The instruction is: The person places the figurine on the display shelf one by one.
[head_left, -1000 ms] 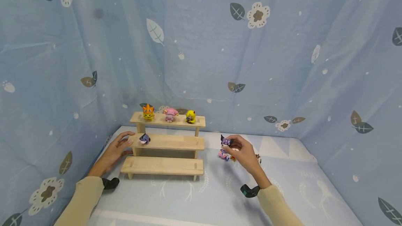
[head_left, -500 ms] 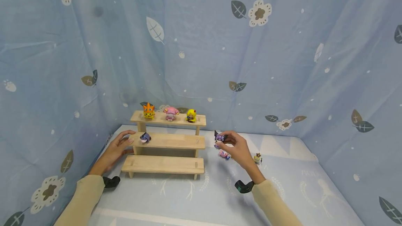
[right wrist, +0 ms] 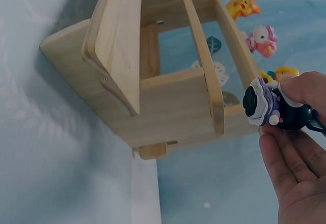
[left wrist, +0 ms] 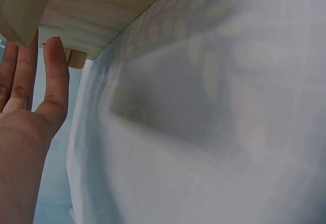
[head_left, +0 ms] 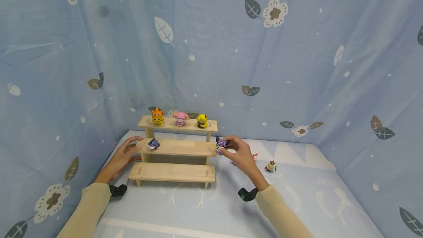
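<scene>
My right hand (head_left: 240,154) pinches a small Kuromi figurine (head_left: 220,146), black, purple and white, between thumb and fingers. It overlaps the right end of the middle plank in the head view. In the right wrist view the figurine (right wrist: 277,107) lies sideways, its black base toward the shelf. A three-tier wooden display shelf (head_left: 178,147) stands on the table, and my left hand (head_left: 121,159) holds the left end of its middle plank. A blue-grey donkey figurine (head_left: 153,144) sits on that plank near its left end. Fingers (left wrist: 56,71) of my left hand reach up beside the wood.
Along the top plank stand an orange-yellow figurine (head_left: 157,116), a pink one (head_left: 180,119) and a yellow-haired one (head_left: 202,121). Right of the shelf, a crowned yellow figurine (head_left: 271,166) stands on the table; a pink figurine (head_left: 255,158) is partly hidden behind my right hand. Patterned curtains enclose the table.
My right hand has carried the Kuromi figurine left to the shelf's right end, uncovering the crowned figurine on the table. My left hand has stayed at the shelf.
</scene>
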A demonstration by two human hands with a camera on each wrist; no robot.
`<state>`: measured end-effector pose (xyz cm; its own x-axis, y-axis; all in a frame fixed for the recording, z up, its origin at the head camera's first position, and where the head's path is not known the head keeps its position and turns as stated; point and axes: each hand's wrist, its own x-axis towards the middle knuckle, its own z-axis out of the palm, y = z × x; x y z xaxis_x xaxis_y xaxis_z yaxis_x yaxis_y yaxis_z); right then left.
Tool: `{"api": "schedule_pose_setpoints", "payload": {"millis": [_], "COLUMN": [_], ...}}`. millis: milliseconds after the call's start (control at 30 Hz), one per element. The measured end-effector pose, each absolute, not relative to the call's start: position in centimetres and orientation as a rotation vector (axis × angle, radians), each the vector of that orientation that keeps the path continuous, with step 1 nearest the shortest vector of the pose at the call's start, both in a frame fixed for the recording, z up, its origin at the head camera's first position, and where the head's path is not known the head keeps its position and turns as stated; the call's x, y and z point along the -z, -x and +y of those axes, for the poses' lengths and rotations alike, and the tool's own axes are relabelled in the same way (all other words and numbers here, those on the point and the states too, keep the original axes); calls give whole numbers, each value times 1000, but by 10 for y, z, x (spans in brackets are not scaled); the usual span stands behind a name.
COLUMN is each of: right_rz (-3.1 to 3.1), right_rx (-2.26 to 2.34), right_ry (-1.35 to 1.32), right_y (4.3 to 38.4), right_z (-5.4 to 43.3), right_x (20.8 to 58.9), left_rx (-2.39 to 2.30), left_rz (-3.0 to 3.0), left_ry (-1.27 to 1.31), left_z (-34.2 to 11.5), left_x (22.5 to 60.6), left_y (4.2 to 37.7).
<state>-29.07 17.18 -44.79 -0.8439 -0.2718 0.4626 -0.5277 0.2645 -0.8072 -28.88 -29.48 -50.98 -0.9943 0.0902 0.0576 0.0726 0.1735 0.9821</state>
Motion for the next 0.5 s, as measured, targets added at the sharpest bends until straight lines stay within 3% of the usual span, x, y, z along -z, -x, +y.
{"api": "schedule_pose_setpoints", "payload": {"millis": [300,500], "right_rz": [-2307,-2291], "right_rx": [-1606,-1642], "right_ry": [-770,-806], "right_y": [267,270], "right_z": [140,126], "right_x": [425,425], "left_rx": [-1987,-1999], "left_rz": [2411,2406], "left_ry": [-172,-188], "left_z": [-296,-296], "left_x": [512,511], "left_y": [286,288]}}
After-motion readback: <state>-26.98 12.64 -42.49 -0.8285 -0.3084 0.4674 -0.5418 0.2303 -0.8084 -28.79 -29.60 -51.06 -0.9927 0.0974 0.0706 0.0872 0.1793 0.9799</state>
